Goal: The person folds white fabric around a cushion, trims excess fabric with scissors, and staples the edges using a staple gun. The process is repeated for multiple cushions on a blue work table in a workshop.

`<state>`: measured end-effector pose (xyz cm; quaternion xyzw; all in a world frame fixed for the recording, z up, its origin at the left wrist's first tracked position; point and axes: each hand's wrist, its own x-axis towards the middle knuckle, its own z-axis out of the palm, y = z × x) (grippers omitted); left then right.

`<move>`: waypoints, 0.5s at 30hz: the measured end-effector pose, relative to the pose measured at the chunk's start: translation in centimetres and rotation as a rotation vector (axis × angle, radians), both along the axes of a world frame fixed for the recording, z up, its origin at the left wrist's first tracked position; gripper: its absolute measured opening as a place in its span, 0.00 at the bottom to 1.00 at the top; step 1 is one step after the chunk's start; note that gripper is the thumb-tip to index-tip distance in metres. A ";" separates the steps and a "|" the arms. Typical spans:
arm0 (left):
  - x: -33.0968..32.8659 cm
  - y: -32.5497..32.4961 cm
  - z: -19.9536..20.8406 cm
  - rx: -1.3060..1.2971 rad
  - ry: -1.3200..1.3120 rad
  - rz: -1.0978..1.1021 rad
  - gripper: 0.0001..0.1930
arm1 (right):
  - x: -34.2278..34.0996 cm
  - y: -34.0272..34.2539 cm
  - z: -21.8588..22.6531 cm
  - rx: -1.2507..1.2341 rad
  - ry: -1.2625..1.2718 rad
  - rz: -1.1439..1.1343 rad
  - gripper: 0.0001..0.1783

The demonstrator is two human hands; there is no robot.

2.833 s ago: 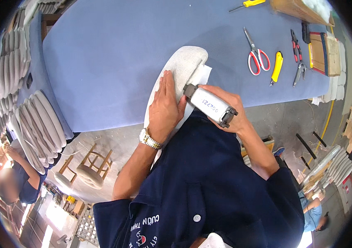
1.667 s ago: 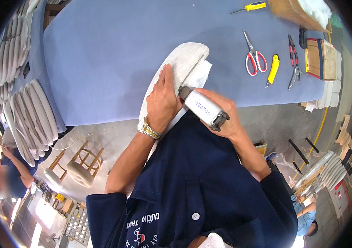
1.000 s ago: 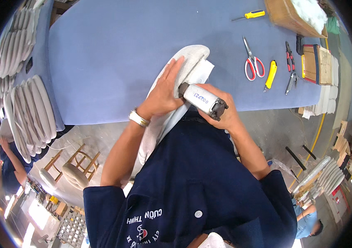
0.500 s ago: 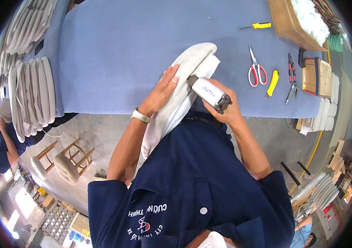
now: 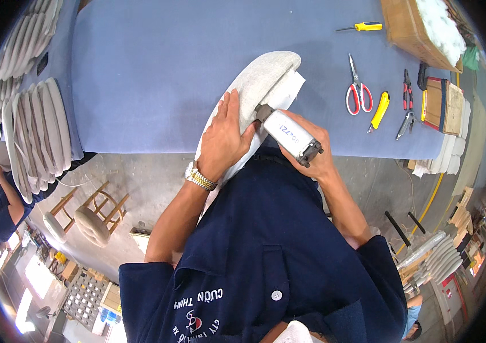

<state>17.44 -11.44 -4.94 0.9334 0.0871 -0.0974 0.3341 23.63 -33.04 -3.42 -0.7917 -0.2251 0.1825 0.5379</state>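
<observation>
A long curved pad covered in pale grey fabric (image 5: 266, 74) lies at the near edge of the blue table (image 5: 169, 68), with white cloth hanging over that edge. My left hand (image 5: 224, 137), a metal watch on its wrist, presses flat on the pad's near part. My right hand (image 5: 311, 154) grips a white and grey staple gun (image 5: 287, 132). The gun's dark nose touches the pad's edge just right of my left fingers.
Red-handled scissors (image 5: 359, 91), a yellow utility knife (image 5: 379, 111), pliers (image 5: 407, 103) and a yellow-handled screwdriver (image 5: 363, 27) lie at the table's right. A cardboard box with white stuffing (image 5: 420, 28) stands far right. Stacks of grey pads (image 5: 34, 131) fill the left; a stool (image 5: 91, 220) is below.
My left hand slid a little further up the pad and the staple gun shifted along its edge. My head moved, so the table sits differently in view.
</observation>
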 end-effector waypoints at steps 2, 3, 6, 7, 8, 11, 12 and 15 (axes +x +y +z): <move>0.2 0.1 0.2 0.002 0.016 -0.004 0.42 | 0.0 -0.2 -0.1 0.010 0.017 0.020 0.33; 0.3 0.1 0.4 0.002 0.024 -0.006 0.43 | 0.0 -0.4 -0.2 0.013 0.013 0.039 0.32; 0.2 -0.1 0.4 -0.008 0.041 0.011 0.43 | 0.2 -0.5 -0.2 0.005 0.012 0.085 0.31; 0.1 -0.2 0.4 -0.001 0.038 0.011 0.43 | 0.3 -0.5 0.0 0.000 0.014 0.100 0.31; 0.1 -0.3 0.4 0.006 0.034 0.011 0.43 | 0.5 -0.4 0.3 -0.010 0.024 0.105 0.31; 0.1 -0.8 0.8 0.018 0.056 0.038 0.43 | 0.8 0.3 1.5 -0.042 0.079 0.096 0.31; 0.1 -0.9 1.0 0.022 0.068 0.051 0.43 | 0.8 0.6 1.7 -0.054 0.113 0.074 0.31; 0.8 -0.4 0.8 0.025 0.072 0.065 0.43 | 0.7 1.3 1.7 -0.060 0.125 0.041 0.31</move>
